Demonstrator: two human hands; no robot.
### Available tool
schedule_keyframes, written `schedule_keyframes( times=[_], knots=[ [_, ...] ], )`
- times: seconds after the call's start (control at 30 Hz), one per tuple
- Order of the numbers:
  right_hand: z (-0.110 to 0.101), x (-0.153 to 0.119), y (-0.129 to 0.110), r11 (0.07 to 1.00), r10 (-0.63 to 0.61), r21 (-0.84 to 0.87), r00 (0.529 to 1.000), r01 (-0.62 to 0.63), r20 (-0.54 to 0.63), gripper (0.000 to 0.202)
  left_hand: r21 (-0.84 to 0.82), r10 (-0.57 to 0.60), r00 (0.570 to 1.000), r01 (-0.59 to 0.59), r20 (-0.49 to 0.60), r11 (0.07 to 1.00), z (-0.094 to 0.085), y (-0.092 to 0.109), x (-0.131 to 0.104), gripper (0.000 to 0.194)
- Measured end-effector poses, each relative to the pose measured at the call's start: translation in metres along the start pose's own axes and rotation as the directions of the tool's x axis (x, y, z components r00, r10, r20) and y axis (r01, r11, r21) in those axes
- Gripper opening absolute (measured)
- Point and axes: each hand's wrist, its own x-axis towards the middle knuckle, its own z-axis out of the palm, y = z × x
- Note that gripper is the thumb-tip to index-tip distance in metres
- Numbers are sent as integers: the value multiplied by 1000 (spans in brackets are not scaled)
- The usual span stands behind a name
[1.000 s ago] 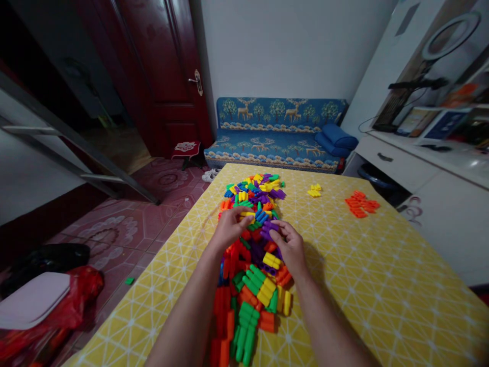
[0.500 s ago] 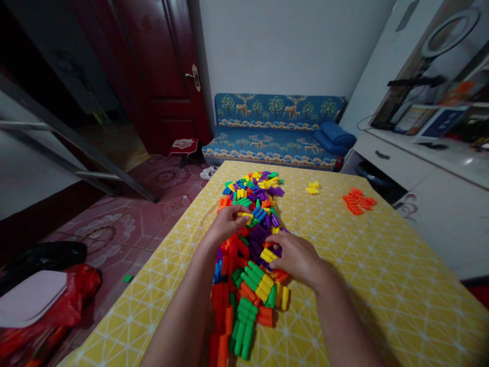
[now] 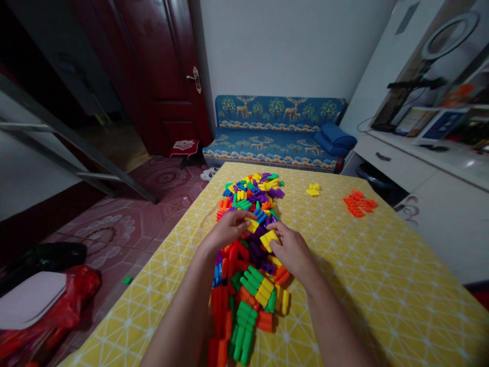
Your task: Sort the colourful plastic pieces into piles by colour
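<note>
Over the middle of a long heap of coloured plastic pieces [image 3: 244, 326], my left hand [image 3: 231, 228] pinches a yellow piece [image 3: 252, 225]. My right hand [image 3: 291, 247] grips another yellow piece [image 3: 269, 240] between thumb and fingers, close to the right of the first. The two yellow pieces are a small gap apart. Purple, blue and red pieces lie beneath both hands. Green and yellow pieces joined together [image 3: 257, 284] rest in the near part of the heap.
On the yellow patterned table [image 3: 328, 316] lie a small yellow group [image 3: 313, 189] and an orange group [image 3: 359, 203] at the far right. Beyond stands a blue sofa [image 3: 267, 140]. A white cabinet [image 3: 439, 204] is on the right, a metal ladder [image 3: 76, 148] on the left.
My right hand has moved up and slightly left with its yellow piece, nearer my left hand. My left hand has lowered a little, and its yellow piece shows more fully.
</note>
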Motion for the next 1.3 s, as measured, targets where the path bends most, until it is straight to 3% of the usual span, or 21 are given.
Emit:
schedule_keyframes(
  times=[0.17, 0.33, 0.53, 0.83, 1.07, 1.2, 1.3],
  knots=[
    [7, 4, 8, 934, 6, 356, 995, 31, -103, 41, -180, -24, 999, 32, 48, 983, 3, 11, -4, 40],
    [6, 2, 1, 787, 23, 617, 1000, -18, 0, 41, -266, -18, 999, 26, 34, 964, 4, 22, -10, 47],
    [7, 2, 3, 807, -5, 589, 999, 36, -54, 37, -229, 44, 997, -29, 60, 973, 5, 36, -18, 43],
    [5, -6, -14, 739, -41, 673, 999, 24, 10, 51, -128, 77, 997, -76, 3, 989, 12, 31, -13, 40],
    [8, -4, -12, 766, -21, 639, 997, 66, -77, 46, -182, 86, 996, -84, 5, 980, 19, 39, -14, 40],
    [-2, 2, 4, 714, 57, 698, 988, 59, -142, 49, -176, 72, 987, -98, -145, 980, 13, 26, -6, 40],
    [-12, 21, 42, 747, 184, 661, 934, 69, -305, 54, -85, 80, 930, -118, -358, 989, 0, -1, 5, 34]
  ],
)
